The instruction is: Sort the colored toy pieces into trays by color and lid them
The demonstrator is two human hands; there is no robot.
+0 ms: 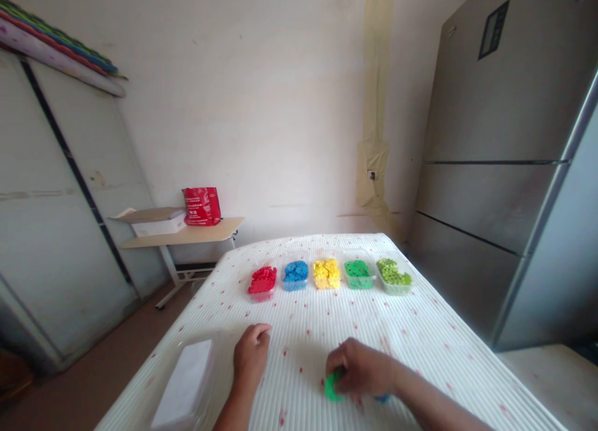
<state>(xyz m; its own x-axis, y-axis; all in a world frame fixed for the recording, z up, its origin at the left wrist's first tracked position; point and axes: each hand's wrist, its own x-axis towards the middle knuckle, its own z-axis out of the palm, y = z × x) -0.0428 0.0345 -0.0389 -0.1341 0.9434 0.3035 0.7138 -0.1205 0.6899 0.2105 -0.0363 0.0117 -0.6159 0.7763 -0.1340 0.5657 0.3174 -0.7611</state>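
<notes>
My right hand [357,365] is closed, with its fingers on a round green plastic piece [333,386] low over the table. Part of a blue piece [382,398] shows from under the wrist of that hand. To the left, my left hand [252,353] rests near the tablecloth with its fingers curled in. Whether anything lies inside those fingers is hidden. Across the table stand clear tubs of small plastic pieces: red [262,280], blue [295,274], yellow [326,273], green [359,272] and light green [393,274].
A clear tray with a white rectangular block [184,381] lies left of my left hand. The table wears a ribbed white cloth [317,325] with red specks. Behind are a side table [205,233] with a red bag [202,207], and a fridge [490,194] at right.
</notes>
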